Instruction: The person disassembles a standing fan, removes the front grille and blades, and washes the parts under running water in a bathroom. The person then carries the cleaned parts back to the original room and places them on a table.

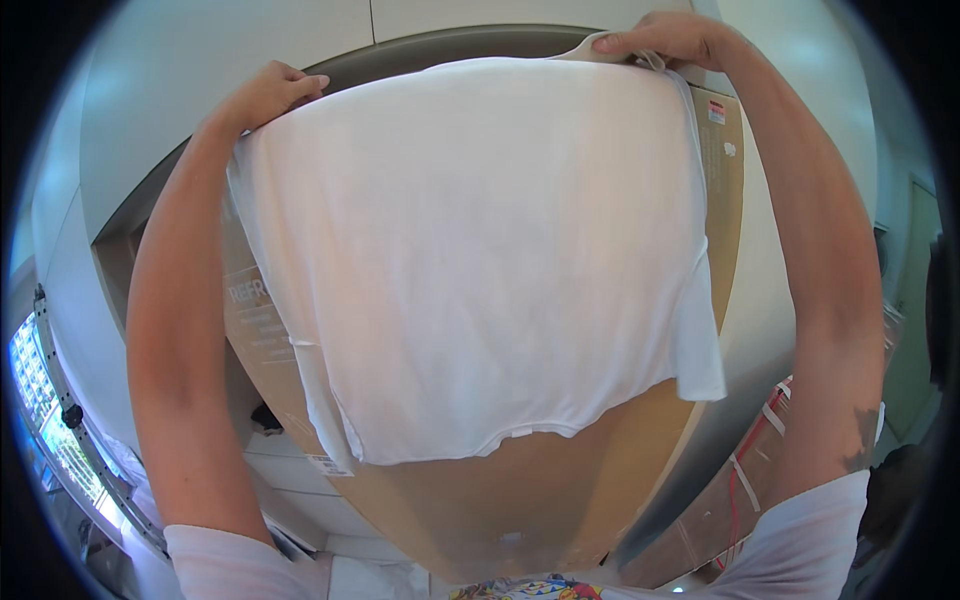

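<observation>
A white T-shirt (480, 240) hangs upside down and spread wide before me, its neckline at the bottom and a short sleeve (700, 350) at the lower right. At its upper left corner, my left hand (270, 97) is closed on the hem. My right hand (685, 42) pinches the upper right part of the hem, where a pale fold of cloth bunches under the thumb. The fingers behind the cloth are partly hidden. Both arms are raised and stretched forward.
Behind the shirt stands a large brown cardboard box (480, 510), much of it covered by the cloth. White cabinet panels (230, 60) rise behind it. A dark metal frame or stand (55, 370) is at the far left, near a bright window. Stacked wrapped items (725, 500) lie at the lower right.
</observation>
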A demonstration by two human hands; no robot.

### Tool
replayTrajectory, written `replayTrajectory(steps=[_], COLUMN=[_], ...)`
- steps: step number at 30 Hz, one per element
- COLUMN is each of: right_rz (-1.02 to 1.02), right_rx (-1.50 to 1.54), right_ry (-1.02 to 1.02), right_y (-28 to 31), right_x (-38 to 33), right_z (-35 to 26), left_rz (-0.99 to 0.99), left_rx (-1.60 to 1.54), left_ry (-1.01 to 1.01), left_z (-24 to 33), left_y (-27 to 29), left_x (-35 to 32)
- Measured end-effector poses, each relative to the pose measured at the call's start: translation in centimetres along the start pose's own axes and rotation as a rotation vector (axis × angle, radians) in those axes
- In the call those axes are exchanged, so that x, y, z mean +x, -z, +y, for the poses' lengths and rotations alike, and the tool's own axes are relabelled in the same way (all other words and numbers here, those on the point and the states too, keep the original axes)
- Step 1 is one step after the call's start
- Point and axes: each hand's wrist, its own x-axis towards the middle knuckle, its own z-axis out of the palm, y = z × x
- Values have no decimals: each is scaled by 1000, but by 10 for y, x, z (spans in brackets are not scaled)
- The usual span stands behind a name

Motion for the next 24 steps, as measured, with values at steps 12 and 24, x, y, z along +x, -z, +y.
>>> replayTrajectory(steps=[12, 24], right_rz=[134, 299], right_rx=[-113, 303], right_ry=[-116, 38], right_y=[-6, -13], right_x=[-16, 20], right_z=[37, 66], left_rz=[-82, 328], left_rx=[530, -48], left_ry=[340, 37], left_z=[-32, -57], left_y=[36, 33], left_x=[-20, -12])
